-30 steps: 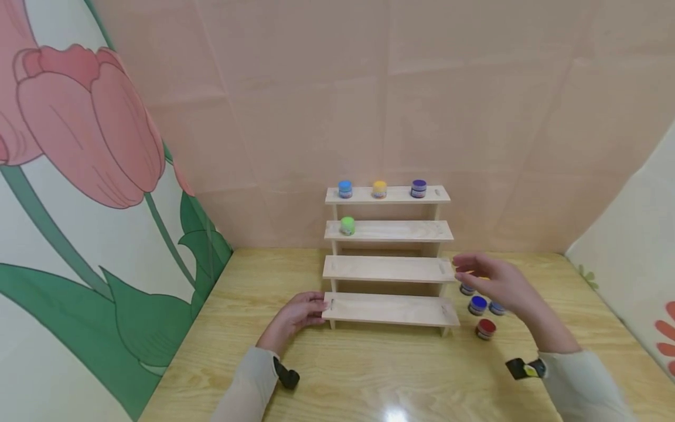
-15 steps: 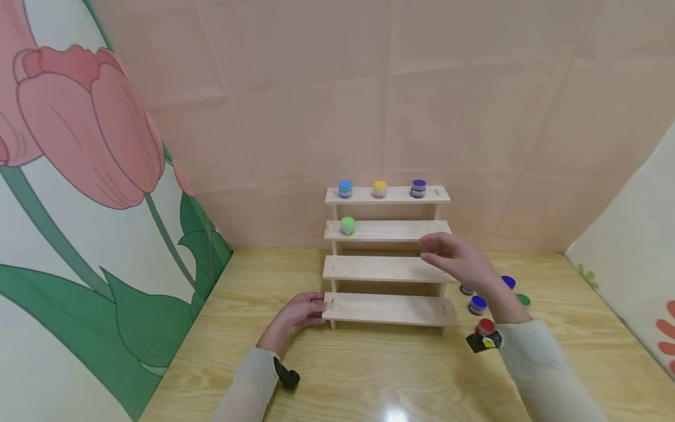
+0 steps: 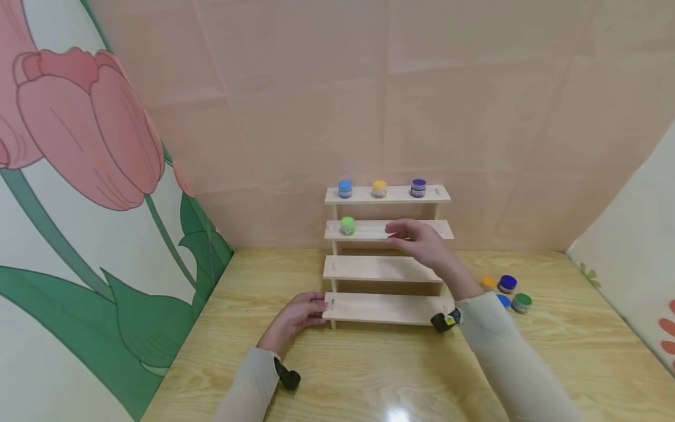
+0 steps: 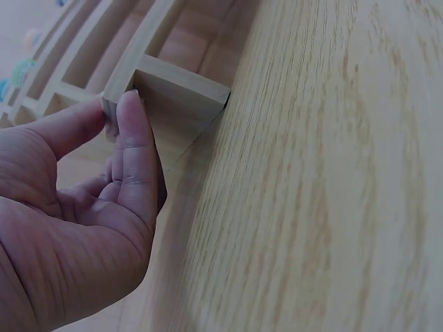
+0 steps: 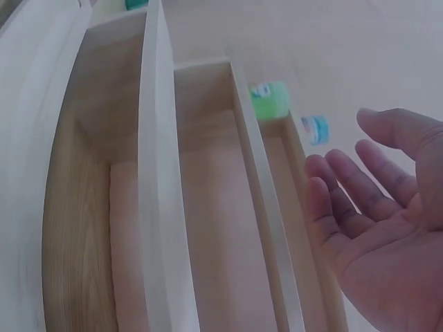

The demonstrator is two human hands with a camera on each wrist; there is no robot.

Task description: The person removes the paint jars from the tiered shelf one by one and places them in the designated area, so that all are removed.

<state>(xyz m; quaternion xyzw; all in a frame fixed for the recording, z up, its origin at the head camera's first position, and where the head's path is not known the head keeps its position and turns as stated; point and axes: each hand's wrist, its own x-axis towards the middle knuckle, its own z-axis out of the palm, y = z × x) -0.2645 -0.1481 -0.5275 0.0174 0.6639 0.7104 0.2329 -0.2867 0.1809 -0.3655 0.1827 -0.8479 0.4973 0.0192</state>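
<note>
A four-tier wooden display shelf (image 3: pixel 390 309) stands on the table. My left hand (image 3: pixel 298 313) pinches the left end of its lowest board between thumb and fingers, plain in the left wrist view. In front of the second board from the top hovers my right hand (image 3: pixel 422 243), its thumb and loosely bent fingers apart with nothing between them in the right wrist view. A light green paint jar (image 3: pixel 347 226) sits at that board's left end. Blue (image 3: pixel 345 189), yellow (image 3: pixel 379 189) and purple (image 3: pixel 418 188) paint jars line the top board.
Right of the shelf, orange (image 3: pixel 487 283), dark blue (image 3: pixel 508 283), blue (image 3: pixel 503 301) and green (image 3: pixel 522 303) jars stand on the wooden table (image 3: pixel 369 375); the right forearm hides others. A pink cloth-like backdrop (image 3: pixel 390 105) rises behind.
My right hand has moved left and slightly up from beside the jars to the second board, its forearm now covering some jars. The left hand has stayed at the lowest board.
</note>
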